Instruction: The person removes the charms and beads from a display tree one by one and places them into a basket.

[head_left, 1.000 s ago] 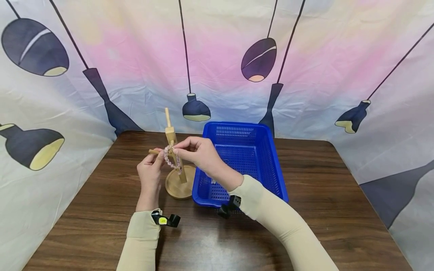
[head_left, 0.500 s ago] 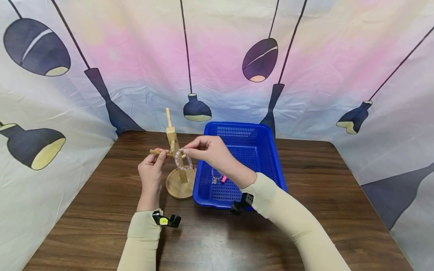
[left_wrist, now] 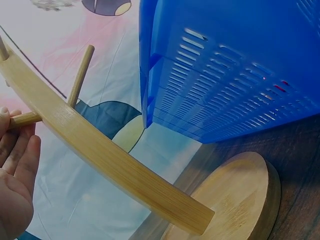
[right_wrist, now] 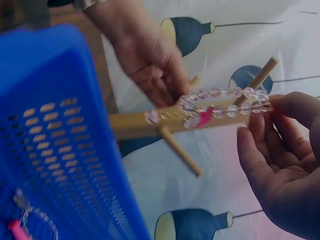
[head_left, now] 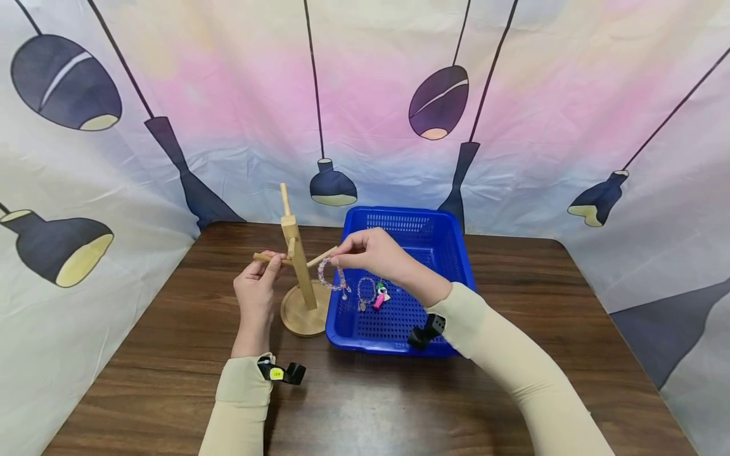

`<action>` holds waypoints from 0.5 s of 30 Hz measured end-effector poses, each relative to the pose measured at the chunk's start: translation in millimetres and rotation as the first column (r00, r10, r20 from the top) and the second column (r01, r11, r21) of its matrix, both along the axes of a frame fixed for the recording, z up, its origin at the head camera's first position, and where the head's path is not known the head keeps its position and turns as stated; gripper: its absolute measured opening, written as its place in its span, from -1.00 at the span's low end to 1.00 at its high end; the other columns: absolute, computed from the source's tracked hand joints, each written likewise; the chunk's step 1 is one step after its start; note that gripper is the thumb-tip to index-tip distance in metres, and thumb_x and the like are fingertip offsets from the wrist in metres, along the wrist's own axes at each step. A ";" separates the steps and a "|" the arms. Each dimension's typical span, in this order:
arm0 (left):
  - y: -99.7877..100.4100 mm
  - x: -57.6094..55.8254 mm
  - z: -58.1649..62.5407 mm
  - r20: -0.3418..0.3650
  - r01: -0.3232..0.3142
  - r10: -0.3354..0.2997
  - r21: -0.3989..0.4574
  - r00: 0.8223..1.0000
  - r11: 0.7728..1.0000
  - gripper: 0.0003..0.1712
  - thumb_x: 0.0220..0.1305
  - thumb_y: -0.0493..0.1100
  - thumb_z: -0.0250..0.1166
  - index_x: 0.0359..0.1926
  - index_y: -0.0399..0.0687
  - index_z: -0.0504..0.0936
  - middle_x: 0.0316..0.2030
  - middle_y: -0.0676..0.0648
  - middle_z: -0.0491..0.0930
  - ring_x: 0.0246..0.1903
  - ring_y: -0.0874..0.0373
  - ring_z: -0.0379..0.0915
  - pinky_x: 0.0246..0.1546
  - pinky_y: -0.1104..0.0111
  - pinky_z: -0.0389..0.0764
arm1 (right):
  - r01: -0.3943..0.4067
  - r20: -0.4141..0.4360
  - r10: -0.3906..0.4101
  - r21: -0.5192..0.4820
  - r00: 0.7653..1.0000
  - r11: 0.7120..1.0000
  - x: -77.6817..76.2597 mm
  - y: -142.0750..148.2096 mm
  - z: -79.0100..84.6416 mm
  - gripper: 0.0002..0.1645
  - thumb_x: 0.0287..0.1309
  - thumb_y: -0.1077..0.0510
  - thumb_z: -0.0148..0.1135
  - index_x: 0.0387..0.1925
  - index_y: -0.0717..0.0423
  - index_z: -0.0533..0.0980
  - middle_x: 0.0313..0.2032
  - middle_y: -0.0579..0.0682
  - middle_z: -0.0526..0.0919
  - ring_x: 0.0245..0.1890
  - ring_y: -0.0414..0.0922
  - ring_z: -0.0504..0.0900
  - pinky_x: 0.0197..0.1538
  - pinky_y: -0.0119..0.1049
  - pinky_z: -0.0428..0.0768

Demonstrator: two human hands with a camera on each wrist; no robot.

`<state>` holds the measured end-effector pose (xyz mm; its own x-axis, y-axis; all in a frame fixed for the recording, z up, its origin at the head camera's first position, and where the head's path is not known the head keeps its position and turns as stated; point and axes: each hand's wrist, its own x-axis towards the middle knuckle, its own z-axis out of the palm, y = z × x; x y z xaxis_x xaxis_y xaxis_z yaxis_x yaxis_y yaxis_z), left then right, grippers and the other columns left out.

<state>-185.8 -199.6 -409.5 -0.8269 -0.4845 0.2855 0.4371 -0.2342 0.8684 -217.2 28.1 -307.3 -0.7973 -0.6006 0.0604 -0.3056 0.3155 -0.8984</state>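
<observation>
A wooden stand (head_left: 299, 266) with pegs and a round base (head_left: 296, 316) stands on the table. My left hand (head_left: 255, 294) pinches its left peg (left_wrist: 25, 120) between thumb and fingers. From the thumb and fingertips of my right hand (head_left: 376, 253) hangs a bracelet (right_wrist: 232, 110) of clear pink beads, with a small pink charm (right_wrist: 204, 116) on it. The bracelet is beside the stand's right peg (head_left: 319, 256), near that peg's outer end, and over the basket's left rim in the head view.
A blue plastic basket (head_left: 467, 272) with slotted walls sits right of the stand. Inside lie another beaded bracelet (head_left: 359, 291) and a pink charm (head_left: 379, 301) with green and white parts. A printed cloth (head_left: 376, 114) hangs behind the brown wooden table (head_left: 525, 304).
My right hand has moved right with the bracelet, from beside my left hand across the post to the right peg. The things in the basket have come into view. My left hand keeps its hold.
</observation>
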 end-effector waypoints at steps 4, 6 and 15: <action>0.2 -0.5 0.0 0.002 0.005 -0.005 0.008 1.000 1.000 -0.74 0.38 -0.39 0.29 -0.39 0.02 0.73 -0.43 0.17 0.78 -0.33 0.38 0.74 -0.22 0.57 0.76 | -0.019 -0.007 0.020 0.075 1.000 0.997 -7.1 8.3 -6.6 -0.82 0.29 0.19 0.37 -0.18 0.23 0.74 -0.39 0.01 0.81 -0.44 -0.28 0.57 -0.28 -0.39 0.54; 0.1 -1.0 -0.3 0.001 0.009 -0.009 0.011 1.000 1.000 -0.74 0.38 -0.40 0.29 -0.39 0.02 0.73 -0.43 0.17 0.79 -0.33 0.38 0.74 -0.22 0.57 0.76 | -0.023 -0.009 0.024 0.100 1.000 0.995 -10.0 12.0 -10.4 -0.83 0.29 0.19 0.37 -0.19 0.22 0.75 -0.40 0.01 0.81 -0.51 -0.28 0.49 -0.35 -0.41 0.46; -0.7 -0.5 -0.7 0.016 0.001 -0.001 -0.002 1.000 1.000 -0.72 0.39 -0.39 0.28 -0.39 0.05 0.73 -0.42 0.18 0.78 -0.32 0.39 0.75 -0.16 0.52 0.78 | -0.105 -0.033 0.115 0.206 0.993 0.973 -23.2 23.5 -21.0 -0.82 0.28 0.25 0.34 -0.18 0.30 0.73 -0.28 0.14 0.82 -0.50 -0.30 0.50 -0.36 -0.46 0.42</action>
<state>-186.3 -200.4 -410.2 -0.8318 -0.4833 0.2731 0.4229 -0.2330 0.8757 -240.4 51.6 -328.2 -0.7250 -0.6877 -0.0383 -0.3871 0.4528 -0.8032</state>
